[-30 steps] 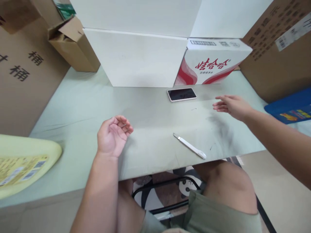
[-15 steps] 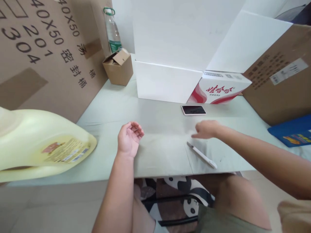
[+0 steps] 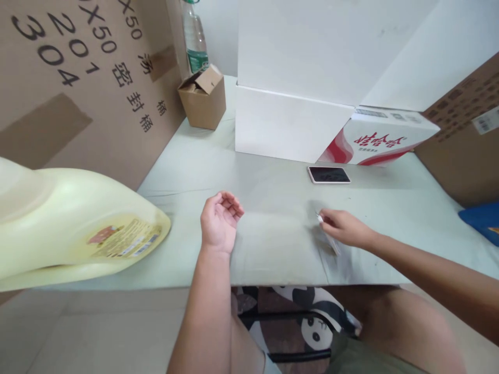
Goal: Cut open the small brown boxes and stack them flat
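My left hand (image 3: 221, 218) rests on its side on the pale green tabletop (image 3: 273, 228), palm turned inward. Its fingers are loosely curled but apart, with nothing in them. To the right, my right hand (image 3: 345, 227) pinches a slim white pen (image 3: 332, 244), smeared by motion. One end shows at the fingertips and the other slants down below the hand. A phone with a dark screen and a pale pink edge (image 3: 329, 175) lies flat beyond my right hand.
A large pale yellow jug (image 3: 78, 223) stands at left before a big printed carton (image 3: 50, 114). At the back are a small cardboard box (image 3: 202, 106), a green-labelled bottle (image 3: 195, 44), a white panel (image 3: 288, 124) and a red-and-white box (image 3: 370, 140). Something blue (image 3: 481, 221) lies far right.
My right hand has come down onto the pen and taken hold of it; the pen has turned steeper. My left hand keeps its pose. The whole view has shifted slightly.
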Motion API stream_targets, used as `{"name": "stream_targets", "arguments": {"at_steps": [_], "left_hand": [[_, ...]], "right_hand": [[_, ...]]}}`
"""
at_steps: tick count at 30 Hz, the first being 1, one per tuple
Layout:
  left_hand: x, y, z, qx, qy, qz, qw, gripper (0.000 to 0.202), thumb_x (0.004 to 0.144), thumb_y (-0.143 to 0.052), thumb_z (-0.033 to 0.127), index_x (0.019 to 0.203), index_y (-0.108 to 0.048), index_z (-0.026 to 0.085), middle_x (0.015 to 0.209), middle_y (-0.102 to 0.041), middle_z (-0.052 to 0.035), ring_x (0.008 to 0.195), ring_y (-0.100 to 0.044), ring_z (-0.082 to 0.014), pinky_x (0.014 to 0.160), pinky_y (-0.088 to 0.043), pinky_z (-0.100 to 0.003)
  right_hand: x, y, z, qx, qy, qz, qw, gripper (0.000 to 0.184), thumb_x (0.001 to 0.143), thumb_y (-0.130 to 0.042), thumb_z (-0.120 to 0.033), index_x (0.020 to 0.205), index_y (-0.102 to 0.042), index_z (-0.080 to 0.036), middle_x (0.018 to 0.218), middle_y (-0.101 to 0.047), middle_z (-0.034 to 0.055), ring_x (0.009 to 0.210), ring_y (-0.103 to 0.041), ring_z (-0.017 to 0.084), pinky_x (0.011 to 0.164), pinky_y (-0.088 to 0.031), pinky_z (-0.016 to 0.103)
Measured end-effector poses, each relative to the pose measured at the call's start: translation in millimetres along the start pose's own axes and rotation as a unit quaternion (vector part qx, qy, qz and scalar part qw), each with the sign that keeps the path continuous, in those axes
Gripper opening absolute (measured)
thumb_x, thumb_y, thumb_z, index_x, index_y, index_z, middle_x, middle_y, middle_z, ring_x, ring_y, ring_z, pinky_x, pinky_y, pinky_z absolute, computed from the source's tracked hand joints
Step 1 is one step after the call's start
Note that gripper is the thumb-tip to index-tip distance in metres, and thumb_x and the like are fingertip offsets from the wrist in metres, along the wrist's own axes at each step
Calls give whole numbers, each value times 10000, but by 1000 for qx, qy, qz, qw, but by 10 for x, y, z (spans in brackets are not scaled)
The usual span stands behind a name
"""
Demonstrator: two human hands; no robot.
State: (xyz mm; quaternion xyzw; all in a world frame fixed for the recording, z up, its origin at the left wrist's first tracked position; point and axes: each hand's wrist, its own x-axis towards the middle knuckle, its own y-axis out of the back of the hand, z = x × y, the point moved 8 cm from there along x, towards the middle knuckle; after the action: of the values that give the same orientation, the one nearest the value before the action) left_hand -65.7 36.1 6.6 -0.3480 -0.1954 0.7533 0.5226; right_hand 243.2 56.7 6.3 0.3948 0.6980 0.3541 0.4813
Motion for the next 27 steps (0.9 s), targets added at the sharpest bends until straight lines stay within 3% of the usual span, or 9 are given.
{"name": "stream_targets", "arguments": {"at_steps": [5,8,10,12,15,17,20,23,27], "left_hand": [[72,21,-47,25,5,11,1000,243,679,-696,412,683,-601,189,650,-583,0,577,-550,-120,618,-480,-263],[134,14,-133,91,17,20,996,246,670,-732,403,686,-610,190,670,-621,-10,603,-574,-128,635,-488,-267],[154,-49,-238,190,29,-10,981,228,699,-754,385,737,-647,188,749,-679,-29,681,-626,-148,672,-494,-272],[130,-152,-396,299,45,-74,950,219,742,-764,367,844,-691,187,898,-734,-54,806,-669,-174,732,-502,-287],[-11,-332,-713,402,84,-203,889,290,802,-753,359,1029,-715,182,1104,-754,-92,946,-682,-207,843,-509,-334],[-129,-438,-915,427,113,-273,855,306,833,-735,359,1075,-712,174,1120,-756,-101,955,-687,-211,893,-504,-358],[-228,-579,-1127,411,143,-319,842,283,860,-708,409,997,-703,162,984,-745,-81,847,-689,-186,854,-513,-347],[-241,-712,-1256,393,146,-332,845,338,861,-699,493,933,-684,163,864,-690,-40,683,-624,-129,704,-486,-283],[-165,-768,-1336,405,132,-291,857,395,843,-711,555,850,-647,166,658,-503,43,514,-403,-67,494,-291,-214]], "right_hand": [[595,188,-615,156,59,52,985,159,924,-484,-325,795,-450,-238,627,-524,-30,605,-529,161,641,-410,294],[776,14,-882,265,78,41,960,137,942,-483,-336,855,-478,-230,669,-578,-26,604,-592,153,660,-499,303],[765,-164,-952,341,89,28,936,180,987,-435,-394,938,-484,-228,776,-646,1,675,-671,160,710,-579,333],[668,-310,-930,427,103,25,898,276,1002,-446,-504,1028,-492,-234,908,-690,30,764,-719,169,771,-627,371],[448,-413,-756,588,123,31,799,450,900,-652,-653,1087,-536,-261,1011,-707,29,818,-738,175,826,-645,398],[305,-419,-584,655,126,49,744,495,836,-753,-665,1083,-580,-272,1024,-715,20,858,-741,182,872,-637,404],[146,-404,-348,635,127,85,757,460,881,-725,-648,1116,-625,-266,1035,-732,40,957,-728,203,943,-603,416],[77,-437,-161,599,127,108,783,440,923,-663,-639,1124,-643,-248,1068,-728,65,998,-708,219,919,-589,408],[76,-569,32,596,103,119,787,379,937,-628,-583,1049,-629,-221,966,-727,61,928,-700,202,862,-569,372]]}}
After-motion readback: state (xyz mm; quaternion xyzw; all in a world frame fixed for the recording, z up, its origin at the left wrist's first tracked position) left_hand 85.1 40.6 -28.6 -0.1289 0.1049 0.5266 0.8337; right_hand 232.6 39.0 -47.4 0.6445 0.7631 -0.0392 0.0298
